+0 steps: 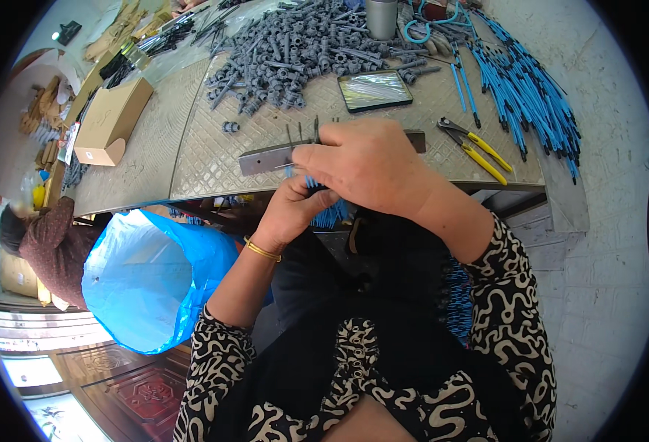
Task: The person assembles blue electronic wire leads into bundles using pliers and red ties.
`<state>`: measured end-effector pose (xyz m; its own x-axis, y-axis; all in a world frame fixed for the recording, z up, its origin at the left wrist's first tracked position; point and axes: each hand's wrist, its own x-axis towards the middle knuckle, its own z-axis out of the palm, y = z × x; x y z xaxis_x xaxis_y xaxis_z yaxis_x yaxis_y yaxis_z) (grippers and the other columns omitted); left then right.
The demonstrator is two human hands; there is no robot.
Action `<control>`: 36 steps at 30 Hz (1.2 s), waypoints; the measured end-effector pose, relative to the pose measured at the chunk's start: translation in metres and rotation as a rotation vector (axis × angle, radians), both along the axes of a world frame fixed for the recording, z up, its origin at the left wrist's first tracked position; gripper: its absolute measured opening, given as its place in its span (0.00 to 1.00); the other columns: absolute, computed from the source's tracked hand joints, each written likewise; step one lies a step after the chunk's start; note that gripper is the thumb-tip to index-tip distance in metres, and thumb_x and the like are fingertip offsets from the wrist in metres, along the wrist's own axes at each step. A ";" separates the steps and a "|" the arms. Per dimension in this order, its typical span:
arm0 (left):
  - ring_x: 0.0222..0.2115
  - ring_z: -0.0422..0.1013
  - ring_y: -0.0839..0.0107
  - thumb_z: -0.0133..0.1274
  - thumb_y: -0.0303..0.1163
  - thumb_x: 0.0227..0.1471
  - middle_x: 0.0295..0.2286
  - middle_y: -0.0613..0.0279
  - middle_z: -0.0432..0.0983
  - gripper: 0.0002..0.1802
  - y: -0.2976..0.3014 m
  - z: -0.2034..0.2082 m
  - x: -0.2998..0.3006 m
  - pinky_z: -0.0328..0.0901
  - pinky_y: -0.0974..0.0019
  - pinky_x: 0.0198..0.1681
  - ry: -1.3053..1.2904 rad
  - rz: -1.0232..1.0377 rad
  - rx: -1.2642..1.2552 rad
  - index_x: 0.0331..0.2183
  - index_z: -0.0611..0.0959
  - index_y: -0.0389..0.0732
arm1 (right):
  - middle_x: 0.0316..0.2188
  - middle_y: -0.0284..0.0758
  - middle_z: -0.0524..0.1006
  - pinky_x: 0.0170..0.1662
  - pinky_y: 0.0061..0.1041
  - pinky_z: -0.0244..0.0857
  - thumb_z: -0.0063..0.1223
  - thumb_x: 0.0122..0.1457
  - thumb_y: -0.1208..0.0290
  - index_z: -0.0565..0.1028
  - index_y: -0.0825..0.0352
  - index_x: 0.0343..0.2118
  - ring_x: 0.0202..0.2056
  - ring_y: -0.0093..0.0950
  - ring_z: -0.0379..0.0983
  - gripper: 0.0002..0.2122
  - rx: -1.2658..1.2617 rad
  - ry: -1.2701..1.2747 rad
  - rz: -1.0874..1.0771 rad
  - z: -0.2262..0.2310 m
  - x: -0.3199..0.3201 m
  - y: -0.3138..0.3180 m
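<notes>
My right hand (376,166) is closed over a dark metal bar (259,160) at the table's near edge. Several thin pins (300,134) stand up from that bar. What the right fingers pinch is mostly hidden; a thin wire-like tip shows beside them. Just below and to the left, my left hand (289,210) is closed, thumb against fingers, on a thin blue tube (309,182). The two hands nearly touch. More blue tubes (330,215) show beneath the left hand, below the table edge.
Grey plastic parts (287,55) lie heaped at the back. A flat tin of thin metal pieces (374,90), yellow-handled pliers (479,151), black-tipped blue tubes (527,88) and a cardboard box (114,121) rest on the table. A blue bag (210,243) stands open at left, near another person (48,243).
</notes>
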<state>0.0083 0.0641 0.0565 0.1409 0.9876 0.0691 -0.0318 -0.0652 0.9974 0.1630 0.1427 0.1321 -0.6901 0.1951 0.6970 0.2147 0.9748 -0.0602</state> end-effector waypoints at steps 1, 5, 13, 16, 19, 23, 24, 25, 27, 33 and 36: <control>0.35 0.67 0.82 0.50 0.25 0.52 0.32 0.70 0.75 0.08 -0.001 -0.002 0.001 0.62 0.74 0.40 -0.010 0.028 0.003 0.36 0.78 0.36 | 0.14 0.29 0.61 0.18 0.26 0.57 0.54 0.45 0.69 0.71 0.58 0.21 0.17 0.28 0.64 0.03 0.001 0.016 0.020 -0.001 -0.001 0.001; 0.35 0.67 0.82 0.50 0.24 0.52 0.32 0.70 0.75 0.08 0.000 -0.004 -0.001 0.62 0.74 0.40 -0.065 0.039 -0.011 0.36 0.78 0.36 | 0.15 0.29 0.61 0.18 0.26 0.57 0.54 0.44 0.69 0.72 0.58 0.23 0.16 0.28 0.64 0.03 0.000 0.026 0.049 -0.001 -0.003 0.006; 0.34 0.70 0.75 0.51 0.23 0.50 0.33 0.61 0.76 0.09 0.009 0.003 -0.013 0.65 0.71 0.40 -0.273 0.027 -0.112 0.37 0.78 0.34 | 0.25 0.35 0.72 0.25 0.26 0.63 0.52 0.52 0.65 0.75 0.59 0.34 0.23 0.30 0.71 0.08 -0.468 0.288 0.022 -0.002 -0.003 0.070; 0.34 0.72 0.72 0.51 0.24 0.50 0.33 0.58 0.77 0.10 0.015 0.004 -0.018 0.66 0.69 0.41 -0.360 0.014 -0.174 0.37 0.78 0.34 | 0.27 0.37 0.73 0.28 0.29 0.63 0.47 0.55 0.63 0.73 0.62 0.34 0.25 0.31 0.71 0.10 -0.573 -0.191 -0.447 -0.025 0.004 0.148; 0.34 0.72 0.70 0.51 0.24 0.49 0.33 0.56 0.77 0.11 0.023 0.005 -0.023 0.66 0.68 0.41 -0.357 -0.033 -0.179 0.38 0.78 0.35 | 0.28 0.40 0.74 0.32 0.34 0.64 0.47 0.53 0.62 0.73 0.63 0.31 0.30 0.37 0.71 0.10 -0.478 -0.430 -0.561 -0.077 0.007 0.193; 0.37 0.72 0.62 0.50 0.23 0.49 0.34 0.50 0.76 0.11 0.017 0.006 -0.033 0.66 0.61 0.44 -0.338 -0.030 -0.180 0.38 0.78 0.33 | 0.29 0.42 0.75 0.34 0.38 0.63 0.47 0.52 0.63 0.72 0.64 0.29 0.34 0.41 0.71 0.10 -0.417 -0.390 -0.525 -0.088 -0.007 0.199; 0.37 0.72 0.65 0.50 0.24 0.50 0.34 0.52 0.76 0.11 0.016 0.007 -0.034 0.66 0.63 0.43 -0.346 -0.027 -0.176 0.38 0.78 0.33 | 0.29 0.42 0.74 0.35 0.38 0.63 0.47 0.52 0.63 0.72 0.64 0.30 0.34 0.41 0.71 0.09 -0.443 -0.344 -0.506 -0.089 -0.007 0.201; 0.36 0.72 0.67 0.51 0.25 0.50 0.34 0.54 0.77 0.11 0.014 0.008 -0.035 0.66 0.66 0.43 -0.352 -0.025 -0.171 0.38 0.78 0.34 | 0.29 0.42 0.74 0.35 0.38 0.63 0.47 0.52 0.63 0.72 0.64 0.30 0.34 0.41 0.71 0.09 -0.440 -0.343 -0.505 -0.087 -0.007 0.200; 0.36 0.72 0.70 0.51 0.26 0.50 0.34 0.56 0.77 0.11 0.010 0.010 -0.035 0.66 0.68 0.43 -0.358 -0.025 -0.164 0.38 0.78 0.34 | 0.28 0.42 0.74 0.34 0.37 0.62 0.47 0.52 0.66 0.71 0.66 0.30 0.33 0.41 0.70 0.08 -0.500 -0.295 -0.425 -0.083 -0.008 0.195; 0.36 0.73 0.70 0.51 0.27 0.50 0.34 0.55 0.77 0.12 0.009 0.013 -0.027 0.66 0.68 0.43 -0.318 -0.010 -0.165 0.38 0.78 0.33 | 0.26 0.43 0.73 0.33 0.34 0.62 0.47 0.54 0.68 0.70 0.68 0.30 0.30 0.40 0.69 0.07 -0.502 -0.156 -0.350 -0.072 -0.001 0.178; 0.37 0.73 0.67 0.51 0.26 0.51 0.34 0.54 0.77 0.11 0.012 0.012 -0.021 0.67 0.66 0.43 -0.305 -0.014 -0.161 0.38 0.78 0.33 | 0.22 0.38 0.72 0.31 0.26 0.61 0.46 0.55 0.69 0.70 0.69 0.30 0.26 0.30 0.68 0.07 -0.633 -0.039 -0.311 -0.045 0.009 0.149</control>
<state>-0.0130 0.0763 0.0682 0.1516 0.9873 -0.0470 -0.3297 0.0953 0.9393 0.1724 0.2913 0.0874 -0.5586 0.7472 0.3601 0.4911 0.6478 -0.5823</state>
